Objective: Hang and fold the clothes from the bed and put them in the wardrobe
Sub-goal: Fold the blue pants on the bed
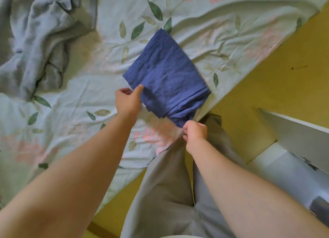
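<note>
Folded garment lies on the bed at your 12 o'clock, crumpled garment at its 9, your left hand at its 8, right hand at 5.

Here's the bed, its leaf-and-flower sheet rumpled all over. A folded blue cloth lies flat on it, the near corner right at the bed's edge. Well apart, far left, a grey garment sits crumpled in a heap.

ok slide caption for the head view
Left hand and right hand hold a folded blue garment on the floral bedsheet.
</note>
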{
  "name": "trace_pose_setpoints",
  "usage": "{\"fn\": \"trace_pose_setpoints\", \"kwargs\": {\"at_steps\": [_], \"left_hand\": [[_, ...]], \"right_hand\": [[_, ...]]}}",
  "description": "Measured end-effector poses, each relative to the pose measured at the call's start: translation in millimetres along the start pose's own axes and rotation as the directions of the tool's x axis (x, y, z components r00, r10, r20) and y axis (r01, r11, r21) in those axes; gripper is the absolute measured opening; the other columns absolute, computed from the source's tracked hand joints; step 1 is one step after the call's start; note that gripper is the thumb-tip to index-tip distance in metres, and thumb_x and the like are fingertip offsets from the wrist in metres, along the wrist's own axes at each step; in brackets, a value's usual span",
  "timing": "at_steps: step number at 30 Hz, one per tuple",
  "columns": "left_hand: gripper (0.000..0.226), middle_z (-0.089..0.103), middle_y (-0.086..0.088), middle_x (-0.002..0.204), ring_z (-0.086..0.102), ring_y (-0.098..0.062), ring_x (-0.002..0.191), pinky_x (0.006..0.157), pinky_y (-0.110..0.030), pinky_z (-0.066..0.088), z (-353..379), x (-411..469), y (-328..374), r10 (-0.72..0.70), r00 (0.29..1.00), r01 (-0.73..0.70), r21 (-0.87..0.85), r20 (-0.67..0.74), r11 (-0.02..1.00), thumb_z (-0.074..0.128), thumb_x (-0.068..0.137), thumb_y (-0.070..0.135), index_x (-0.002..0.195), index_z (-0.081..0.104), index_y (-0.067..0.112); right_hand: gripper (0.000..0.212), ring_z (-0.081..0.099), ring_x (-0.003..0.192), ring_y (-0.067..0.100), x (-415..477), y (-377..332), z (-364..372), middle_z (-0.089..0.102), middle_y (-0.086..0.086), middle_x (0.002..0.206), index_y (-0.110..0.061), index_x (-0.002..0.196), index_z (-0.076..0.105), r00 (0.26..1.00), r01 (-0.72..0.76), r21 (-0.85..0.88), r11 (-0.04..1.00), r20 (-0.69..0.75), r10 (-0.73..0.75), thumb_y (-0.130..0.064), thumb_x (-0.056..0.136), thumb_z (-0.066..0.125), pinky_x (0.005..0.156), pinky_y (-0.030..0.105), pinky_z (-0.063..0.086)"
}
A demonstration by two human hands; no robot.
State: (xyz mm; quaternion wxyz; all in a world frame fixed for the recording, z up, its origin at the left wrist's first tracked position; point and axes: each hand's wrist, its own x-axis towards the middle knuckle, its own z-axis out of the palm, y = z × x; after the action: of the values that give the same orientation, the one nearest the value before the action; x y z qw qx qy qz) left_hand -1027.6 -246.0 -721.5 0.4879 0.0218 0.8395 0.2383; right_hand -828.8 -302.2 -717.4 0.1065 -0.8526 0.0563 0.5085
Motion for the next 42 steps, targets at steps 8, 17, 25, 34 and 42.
{"fn": "trace_pose_setpoints", "kwargs": {"at_steps": [8,17,25,34,42], "left_hand": [[0.035,0.068,-0.004,0.098,0.065,-0.021,0.073,0.059,-0.03,0.057,17,13,10,-0.168,0.98,0.181,-0.125,0.104,0.976,0.085,0.08,0.026,0.099,0.06,0.012],[0.03,0.075,-0.003,0.092,0.069,-0.019,0.076,0.069,-0.03,0.055,19,6,18,-0.225,0.954,0.262,-0.189,0.197,0.946,0.085,0.079,0.02,0.102,0.068,0.012],[0.031,0.078,-0.008,0.106,0.07,-0.028,0.084,0.056,-0.034,0.045,21,-4,33,-0.187,0.939,0.263,-0.25,0.288,0.932,0.075,0.081,0.026,0.11,0.069,0.015],[0.036,0.076,-0.008,0.111,0.074,-0.031,0.099,0.078,-0.043,0.061,29,-10,42,-0.189,0.942,0.273,-0.307,0.278,0.912,0.073,0.084,0.023,0.118,0.066,0.013],[0.034,0.076,-0.01,0.113,0.073,-0.032,0.103,0.094,-0.049,0.057,28,-7,43,-0.213,0.944,0.29,-0.33,0.252,0.898,0.073,0.087,0.018,0.119,0.064,0.01]], "right_hand": [[0.04,0.066,0.111,0.029,0,6,7,0.071,0.004,0.12,-0.025,0.122,0.065,0.937,-0.168,0.039,0.985,0.318,0.147,-0.037,0.086,0.078,0.1,0.046,0.052],[0.039,0.068,0.105,0.028,-6,-4,22,0.07,0.008,0.114,-0.022,0.119,0.066,0.903,-0.308,0.292,0.905,0.39,0.182,-0.031,0.084,0.083,0.089,0.036,0.059],[0.02,0.053,0.063,0.017,-12,-7,18,0.058,0.008,0.078,-0.005,0.104,0.064,0.843,-0.417,0.492,0.764,0.524,0.122,0.002,0.087,0.055,0.057,0.025,0.045],[0.022,0.059,0.068,0.02,-19,-16,21,0.061,0.008,0.086,-0.008,0.106,0.065,0.739,-0.531,0.489,0.692,0.667,0.095,-0.011,0.085,0.064,0.062,0.028,0.046],[0.018,0.06,0.059,0.019,-16,-8,11,0.055,0.012,0.078,-0.003,0.1,0.057,0.802,-0.522,0.561,0.643,0.579,0.145,0.005,0.088,0.047,0.046,0.023,0.045]]}}
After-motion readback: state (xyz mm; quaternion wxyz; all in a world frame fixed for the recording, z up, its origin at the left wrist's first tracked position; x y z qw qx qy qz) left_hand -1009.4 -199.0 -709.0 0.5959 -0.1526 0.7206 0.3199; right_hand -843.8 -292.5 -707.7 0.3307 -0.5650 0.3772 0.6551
